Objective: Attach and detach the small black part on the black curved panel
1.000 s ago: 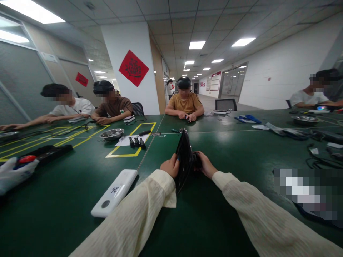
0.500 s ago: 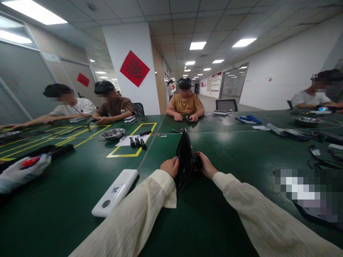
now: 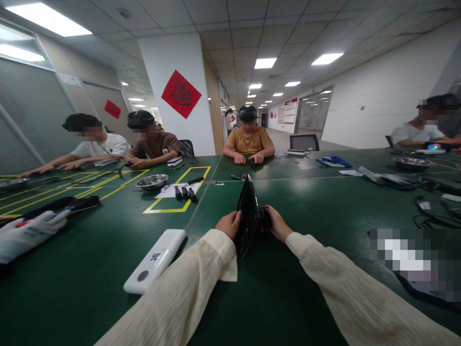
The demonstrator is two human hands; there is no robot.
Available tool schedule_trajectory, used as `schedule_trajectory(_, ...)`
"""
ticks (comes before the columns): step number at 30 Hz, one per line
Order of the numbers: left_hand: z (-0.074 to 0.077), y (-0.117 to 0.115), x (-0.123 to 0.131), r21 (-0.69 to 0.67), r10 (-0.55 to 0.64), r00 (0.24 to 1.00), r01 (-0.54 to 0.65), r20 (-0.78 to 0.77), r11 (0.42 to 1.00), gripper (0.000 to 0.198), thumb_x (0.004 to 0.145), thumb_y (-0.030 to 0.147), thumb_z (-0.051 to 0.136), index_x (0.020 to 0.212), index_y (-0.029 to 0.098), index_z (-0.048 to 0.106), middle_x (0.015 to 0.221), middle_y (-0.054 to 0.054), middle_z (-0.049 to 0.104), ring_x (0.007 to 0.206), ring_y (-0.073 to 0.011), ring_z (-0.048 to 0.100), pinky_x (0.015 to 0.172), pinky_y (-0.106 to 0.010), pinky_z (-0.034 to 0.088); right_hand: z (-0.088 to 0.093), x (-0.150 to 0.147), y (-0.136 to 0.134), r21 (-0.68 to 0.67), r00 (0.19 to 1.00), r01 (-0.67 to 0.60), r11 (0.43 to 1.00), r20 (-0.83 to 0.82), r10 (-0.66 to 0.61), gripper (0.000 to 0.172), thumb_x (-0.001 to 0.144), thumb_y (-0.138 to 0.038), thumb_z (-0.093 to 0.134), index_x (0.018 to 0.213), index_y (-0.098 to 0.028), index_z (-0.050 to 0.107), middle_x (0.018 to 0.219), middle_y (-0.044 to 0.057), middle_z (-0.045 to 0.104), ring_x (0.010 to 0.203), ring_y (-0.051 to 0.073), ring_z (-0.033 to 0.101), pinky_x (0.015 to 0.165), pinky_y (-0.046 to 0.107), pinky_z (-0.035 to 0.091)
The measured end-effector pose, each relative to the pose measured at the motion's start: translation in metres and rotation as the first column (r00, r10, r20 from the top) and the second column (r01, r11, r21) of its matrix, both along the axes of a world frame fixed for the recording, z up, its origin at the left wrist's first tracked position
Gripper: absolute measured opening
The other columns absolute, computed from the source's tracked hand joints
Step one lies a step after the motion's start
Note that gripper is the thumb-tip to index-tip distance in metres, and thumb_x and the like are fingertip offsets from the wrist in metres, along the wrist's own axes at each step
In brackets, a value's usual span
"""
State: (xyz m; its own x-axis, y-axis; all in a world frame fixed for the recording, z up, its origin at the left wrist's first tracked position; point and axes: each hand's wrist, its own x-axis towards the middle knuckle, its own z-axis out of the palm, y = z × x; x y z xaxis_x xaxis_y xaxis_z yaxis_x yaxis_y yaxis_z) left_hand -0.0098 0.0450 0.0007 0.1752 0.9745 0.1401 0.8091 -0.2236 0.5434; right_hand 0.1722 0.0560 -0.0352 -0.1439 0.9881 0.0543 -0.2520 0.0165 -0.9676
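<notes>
Ahead of me a thin black panel (image 3: 247, 216) stands on edge above the green table, seen almost edge-on. My left hand (image 3: 229, 224) grips its left side, thumb on the face toward me. On the opposite side, my right hand (image 3: 276, 223) is closed around a small black part (image 3: 265, 217) held against or close beside the panel. The fingers partly cover that part, so its kind and whether it is fixed to the panel cannot be made out.
A white power bank (image 3: 155, 261) marked 26 lies left of my forearm. Beyond are a metal bowl (image 3: 151, 182) and several black pieces (image 3: 185, 193) on paper. A co-worker's gloved hand (image 3: 34, 233) is at far left. A person (image 3: 248, 139) sits opposite.
My hands and the panel stay almost in place. At the left, the co-worker's gloved hand has turned and lowered, now covering most of the red object.
</notes>
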Motion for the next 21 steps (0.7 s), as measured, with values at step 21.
schedule_trajectory(21,0.0074,-0.0079,0.0044,-0.022,0.004,0.979,-0.009,-0.206,1.0,0.052,0.091,0.039,0.013,0.098,0.02,0.06,0.096,-0.009,0.066,0.092,-0.0219,0.06,0.071,-0.027,0.041,-0.0005,0.0003,0.0003,-0.008,1.0,-0.009,1.0,-0.007,0.009,0.025,0.079,-0.037,0.038,0.094,-0.02,0.048,0.062,-0.002,0.056,0.042,0.013,0.051,0.034,0.021,0.033)
